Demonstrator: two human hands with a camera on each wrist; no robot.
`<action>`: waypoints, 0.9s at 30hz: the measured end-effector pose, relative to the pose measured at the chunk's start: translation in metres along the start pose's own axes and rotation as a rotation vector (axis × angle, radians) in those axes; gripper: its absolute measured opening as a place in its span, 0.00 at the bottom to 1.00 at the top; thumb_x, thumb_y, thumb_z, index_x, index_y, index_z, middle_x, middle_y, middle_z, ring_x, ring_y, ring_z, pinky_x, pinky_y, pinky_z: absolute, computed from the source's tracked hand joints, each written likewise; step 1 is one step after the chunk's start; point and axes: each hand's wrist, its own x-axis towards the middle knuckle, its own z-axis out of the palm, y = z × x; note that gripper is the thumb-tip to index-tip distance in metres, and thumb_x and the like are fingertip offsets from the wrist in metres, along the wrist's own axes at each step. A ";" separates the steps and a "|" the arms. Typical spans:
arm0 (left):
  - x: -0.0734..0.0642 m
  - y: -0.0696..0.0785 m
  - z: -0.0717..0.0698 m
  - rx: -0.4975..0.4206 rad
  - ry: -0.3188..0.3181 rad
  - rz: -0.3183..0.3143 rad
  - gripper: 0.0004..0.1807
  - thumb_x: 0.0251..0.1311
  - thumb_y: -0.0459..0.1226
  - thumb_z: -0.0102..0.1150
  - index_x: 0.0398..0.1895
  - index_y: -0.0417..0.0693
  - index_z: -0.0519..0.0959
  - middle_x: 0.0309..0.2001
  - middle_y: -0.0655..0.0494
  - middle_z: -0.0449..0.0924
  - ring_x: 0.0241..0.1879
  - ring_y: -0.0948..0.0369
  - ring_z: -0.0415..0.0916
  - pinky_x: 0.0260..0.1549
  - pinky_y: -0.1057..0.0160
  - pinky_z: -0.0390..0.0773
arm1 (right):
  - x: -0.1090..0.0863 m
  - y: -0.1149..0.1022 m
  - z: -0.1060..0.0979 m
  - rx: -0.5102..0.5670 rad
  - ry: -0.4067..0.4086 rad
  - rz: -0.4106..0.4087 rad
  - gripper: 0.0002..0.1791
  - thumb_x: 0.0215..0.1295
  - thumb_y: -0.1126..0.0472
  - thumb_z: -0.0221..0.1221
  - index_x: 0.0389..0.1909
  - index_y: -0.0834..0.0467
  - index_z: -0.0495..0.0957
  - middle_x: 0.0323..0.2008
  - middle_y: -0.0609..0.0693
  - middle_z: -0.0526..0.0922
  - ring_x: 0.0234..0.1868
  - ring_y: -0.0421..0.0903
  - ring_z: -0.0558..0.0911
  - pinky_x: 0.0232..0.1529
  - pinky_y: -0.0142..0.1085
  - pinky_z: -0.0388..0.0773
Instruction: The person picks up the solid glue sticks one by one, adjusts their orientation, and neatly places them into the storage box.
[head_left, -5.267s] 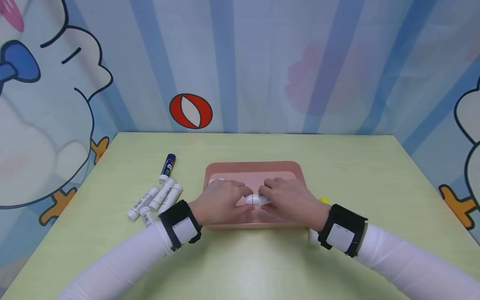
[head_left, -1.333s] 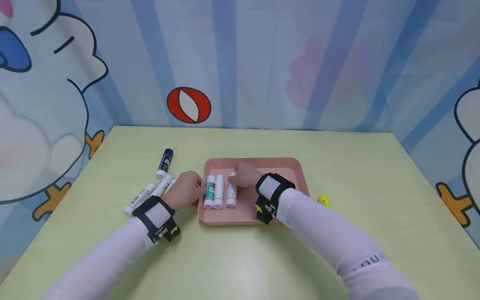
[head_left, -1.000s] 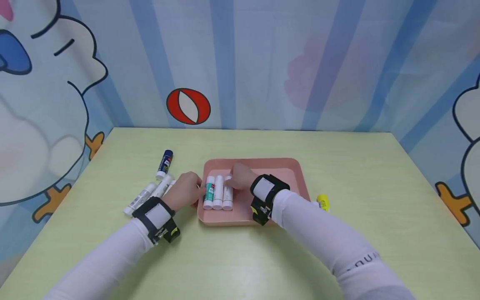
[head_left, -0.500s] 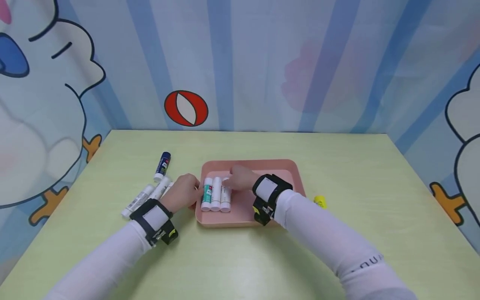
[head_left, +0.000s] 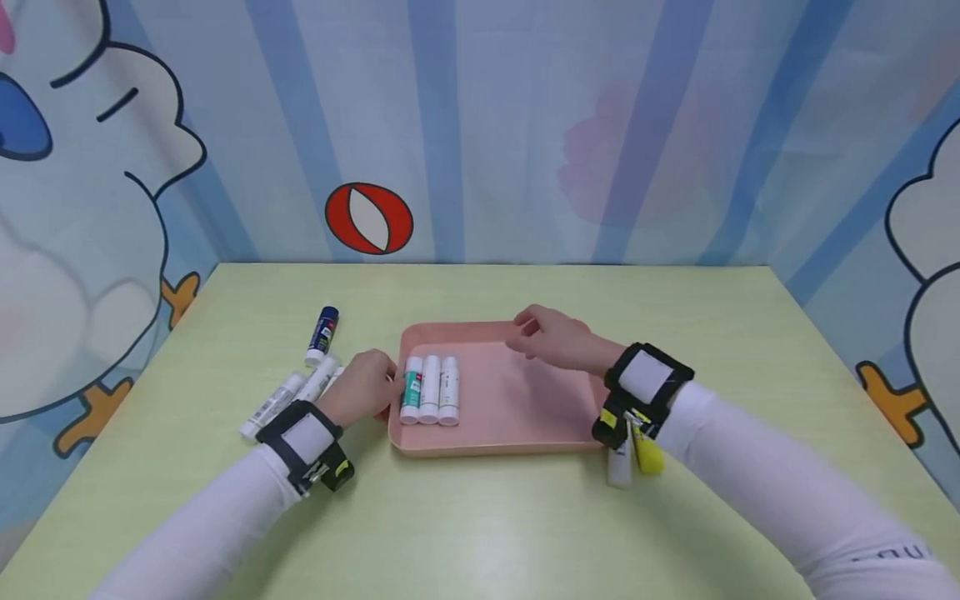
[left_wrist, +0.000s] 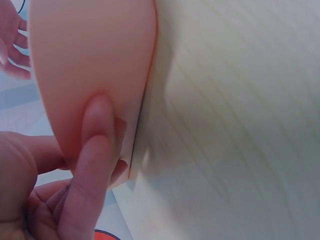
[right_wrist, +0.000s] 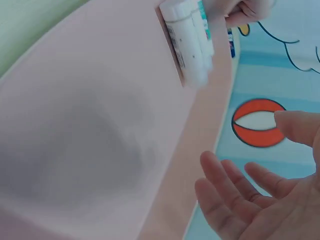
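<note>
My left hand grips the left wall of a pink tray; in the left wrist view its fingers lie against the tray's outer side, with the thumb at the rim. Inside the tray, along its left end, a glue stick with a green label and two white glue sticks lie side by side, parallel, caps aligned. Over the tray's back right part hovers my right hand, fingers spread and holding nothing, as the right wrist view confirms with the palm bare.
Left of the tray lie a navy glue stick and several white ones, some partly behind my left hand. By the tray's right front corner are a white glue stick and a yellow one, partly under my right wrist. A patterned backdrop closes off the table's far edge.
My right hand slid the third glue stick left against the other two, let go of it, and moved up and right. The left hand has stayed at the tray's left wall since 1.3 s ago.
</note>
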 end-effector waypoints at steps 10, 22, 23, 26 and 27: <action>-0.003 -0.001 -0.001 -0.003 -0.004 -0.013 0.10 0.68 0.33 0.52 0.41 0.32 0.79 0.24 0.51 0.80 0.20 0.60 0.77 0.19 0.66 0.74 | -0.042 0.032 -0.037 -0.107 0.188 -0.095 0.28 0.73 0.55 0.53 0.66 0.67 0.61 0.60 0.65 0.69 0.55 0.60 0.73 0.54 0.50 0.72; -0.002 0.000 0.000 -0.010 -0.004 -0.014 0.11 0.69 0.33 0.52 0.43 0.32 0.79 0.24 0.51 0.80 0.20 0.60 0.77 0.20 0.67 0.75 | -0.091 0.084 -0.028 -0.391 0.352 -0.042 0.34 0.71 0.50 0.55 0.66 0.69 0.58 0.60 0.68 0.67 0.55 0.63 0.73 0.45 0.54 0.77; -0.002 0.000 0.000 -0.013 -0.004 -0.019 0.11 0.69 0.33 0.52 0.43 0.32 0.79 0.24 0.51 0.80 0.21 0.59 0.77 0.20 0.67 0.75 | -0.094 0.089 -0.026 -0.405 0.353 -0.036 0.35 0.70 0.50 0.55 0.66 0.69 0.58 0.59 0.68 0.67 0.54 0.63 0.74 0.43 0.53 0.77; -0.001 0.000 -0.001 -0.018 -0.010 -0.037 0.11 0.69 0.34 0.53 0.44 0.33 0.80 0.25 0.51 0.80 0.21 0.59 0.77 0.21 0.67 0.74 | -0.101 0.100 -0.017 -0.435 0.353 -0.012 0.36 0.68 0.50 0.58 0.64 0.71 0.59 0.56 0.70 0.69 0.44 0.60 0.79 0.34 0.47 0.79; -0.001 0.001 -0.001 -0.019 -0.013 -0.042 0.11 0.69 0.34 0.53 0.44 0.33 0.80 0.25 0.51 0.80 0.22 0.59 0.77 0.21 0.67 0.74 | -0.102 0.103 -0.015 -0.445 0.351 -0.001 0.36 0.67 0.50 0.59 0.64 0.72 0.59 0.55 0.71 0.70 0.41 0.59 0.79 0.31 0.46 0.79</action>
